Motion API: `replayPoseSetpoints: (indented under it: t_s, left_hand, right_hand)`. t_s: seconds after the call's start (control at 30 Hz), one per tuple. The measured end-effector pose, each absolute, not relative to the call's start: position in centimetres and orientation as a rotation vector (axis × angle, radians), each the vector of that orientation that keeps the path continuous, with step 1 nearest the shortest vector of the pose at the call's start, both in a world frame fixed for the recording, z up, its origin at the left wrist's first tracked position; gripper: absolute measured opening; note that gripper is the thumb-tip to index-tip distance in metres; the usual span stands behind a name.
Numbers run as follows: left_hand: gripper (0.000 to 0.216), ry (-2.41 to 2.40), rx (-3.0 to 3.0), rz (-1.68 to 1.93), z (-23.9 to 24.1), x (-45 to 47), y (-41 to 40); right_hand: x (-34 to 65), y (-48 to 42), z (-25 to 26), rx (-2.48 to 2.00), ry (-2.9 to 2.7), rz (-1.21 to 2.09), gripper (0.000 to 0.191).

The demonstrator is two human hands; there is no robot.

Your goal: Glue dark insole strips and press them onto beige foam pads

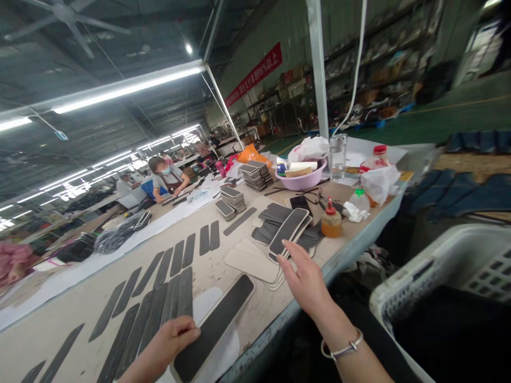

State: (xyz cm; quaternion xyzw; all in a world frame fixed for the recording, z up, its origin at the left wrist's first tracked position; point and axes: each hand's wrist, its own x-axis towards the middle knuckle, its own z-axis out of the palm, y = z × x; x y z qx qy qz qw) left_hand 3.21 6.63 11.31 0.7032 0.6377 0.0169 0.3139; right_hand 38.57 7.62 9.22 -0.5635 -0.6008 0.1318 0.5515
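Note:
My left hand is closed, with thumb and curled fingers at the left edge of a long round-ended panel, dark on top with a pale rim. My right hand has thumb and fingers apart, its fingertips at the near end of a similar dark panel lying on a small pile. Several pale blank panels are fanned out beside that pile, and dark strips lie beneath and behind it. More dark strips are laid out in rows left of my left hand.
Stacked panels, a purple basin, a glass jar and a red-capped glue bottle stand toward the back right. A white plastic basket is off the table's right edge. A co-worker sits across the table.

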Motion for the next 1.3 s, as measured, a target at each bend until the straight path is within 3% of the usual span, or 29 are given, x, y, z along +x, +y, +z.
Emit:
replayPoseSetpoints:
  t_s: [0.17,0.3,0.47,0.63,0.77,0.9,1.03,1.17,1.3]
  left_hand:
    - [0.029,1.562,1.986,0.339,16.6,8.6,8.5]
    - [0.028,1.471,1.991,0.508,17.7,12.4,11.6]
    - [0.031,1.319,1.774,0.769,15.8,18.5,17.5]
    - [0.036,1.322,1.691,0.807,10.9,26.0,22.8]
    - [0.028,1.507,1.798,0.736,6.5,29.1,24.9]
    - [0.023,1.609,2.028,0.652,5.3,28.4,24.5]
    - [0.044,1.492,2.244,0.425,5.9,25.1,22.6]
    - [0.081,1.281,2.385,0.076,5.8,21.5,20.8]
    - [0.081,1.217,2.583,-0.297,5.8,20.1,20.0]
  right_hand:
    - [42.2,7.8,9.8,-1.304,-1.124,0.262,0.042]
    - [43.8,7.7,10.0,-1.293,-1.016,0.285,0.041]
    - [44.5,8.0,9.9,-1.318,-0.975,0.302,0.039]
    - [44.5,8.5,9.1,-1.308,-0.98,0.374,0.042]
    - [44.6,8.8,8.5,-1.315,-1.003,0.445,0.045]
    - [44.6,8.9,8.7,-1.339,-1.009,0.451,0.046]
    - [44.5,9.0,9.0,-1.369,-1.045,0.437,0.044]
    - [44.2,9.1,8.7,-1.377,-1.121,0.408,0.039]
    - [43.9,9.3,8.1,-1.381,-1.173,0.387,0.038]
